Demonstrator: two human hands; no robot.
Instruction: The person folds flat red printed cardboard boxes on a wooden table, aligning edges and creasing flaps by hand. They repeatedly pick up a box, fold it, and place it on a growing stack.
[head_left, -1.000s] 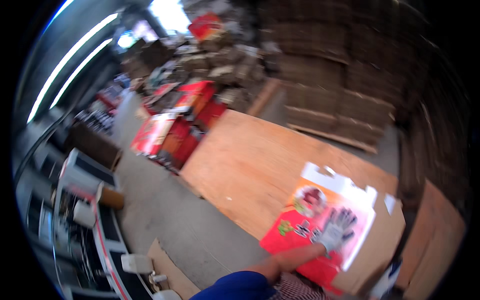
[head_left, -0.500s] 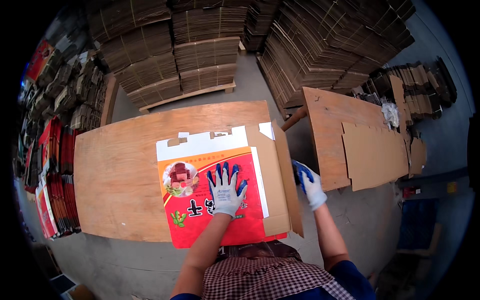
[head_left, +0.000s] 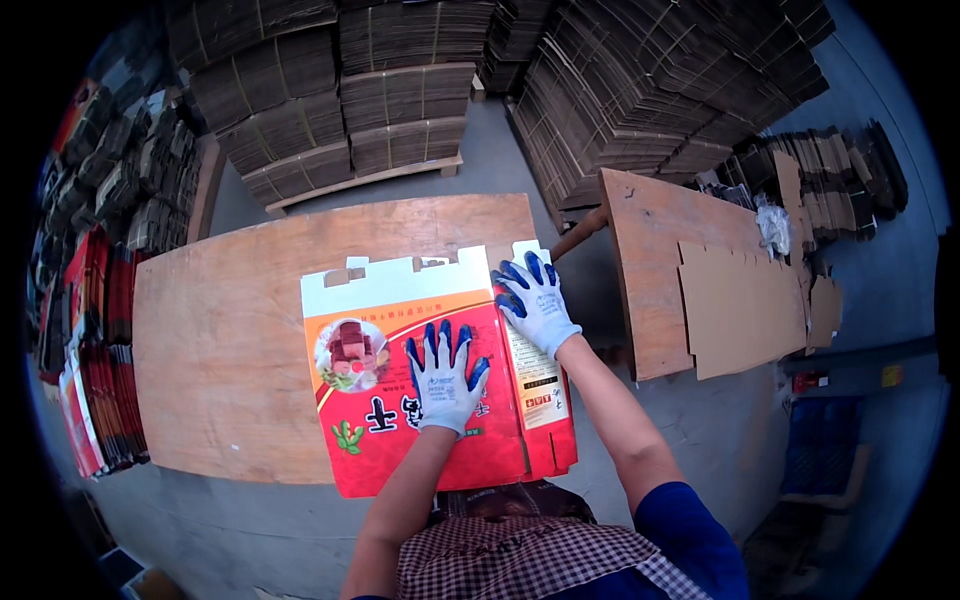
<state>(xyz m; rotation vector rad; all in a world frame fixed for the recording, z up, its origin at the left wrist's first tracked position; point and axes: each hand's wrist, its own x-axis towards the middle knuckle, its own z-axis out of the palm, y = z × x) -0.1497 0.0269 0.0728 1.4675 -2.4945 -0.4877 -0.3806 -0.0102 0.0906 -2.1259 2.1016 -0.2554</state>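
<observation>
Overhanging table edge [head_left: 240,472]: red carton [head_left: 497,350]

Carton [head_left: 495,430] on R end of table [head_left: 230,340], bundles [head_left: 118,390] L, stacks [head_left: 400,95] behind; 2nd table [head_left: 650,220] R, w/ sheet [head_left: 745,310]

Left grip [head_left: 447,388], gloved, flat on red carton [head_left: 395,455], fingers spread. Right grip [head_left: 538,308], also gloved, on carton's side panel [head_left: 540,405], upper end. Carton lies on wooden tabletop [head_left: 230,345], overhanging near edge. Red flattened boxes [head_left: 112,390] left; brown cardboard sheet [head_left: 740,310] right; strapped cardboard stacks [head_left: 405,100] beyond. Checked apron [head_left: 520,560] at bottom.
</observation>
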